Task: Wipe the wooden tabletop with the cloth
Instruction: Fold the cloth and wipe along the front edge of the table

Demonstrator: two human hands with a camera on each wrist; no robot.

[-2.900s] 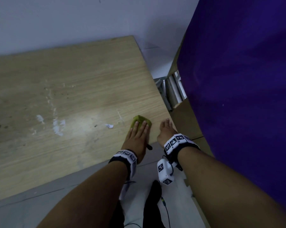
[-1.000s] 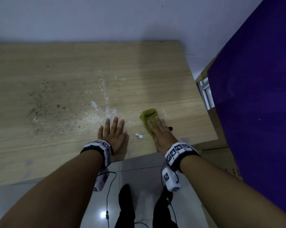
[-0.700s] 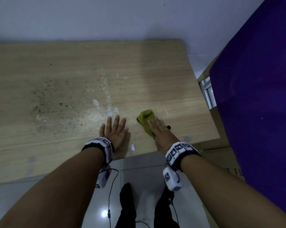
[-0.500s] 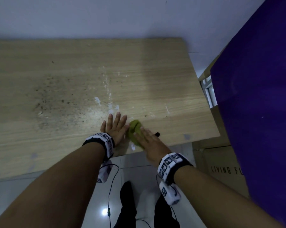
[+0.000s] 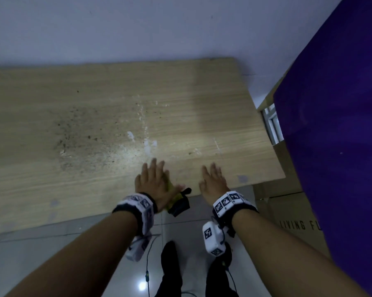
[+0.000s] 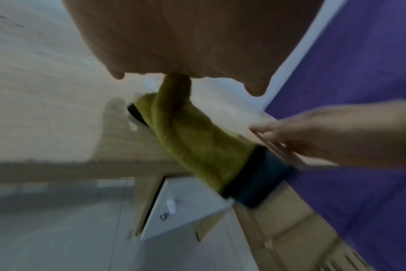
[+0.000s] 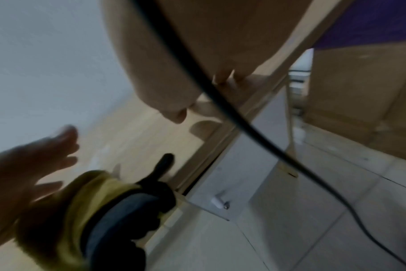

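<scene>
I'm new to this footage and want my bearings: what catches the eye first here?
Most striking is the wooden tabletop, dirty with dark specks at its left-middle and white smears at its centre. At its near edge the left hand lies on a yellow-green cloth with a dark band, part of which hangs over the edge. The right hand rests flat beside it, and a tall purple panel fills the right side.

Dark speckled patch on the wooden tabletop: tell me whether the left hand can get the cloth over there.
Probably yes. The left hand presses the yellow-green cloth at the near edge of the wooden tabletop, and only bare wood lies between it and the dark speckled patch.
</scene>
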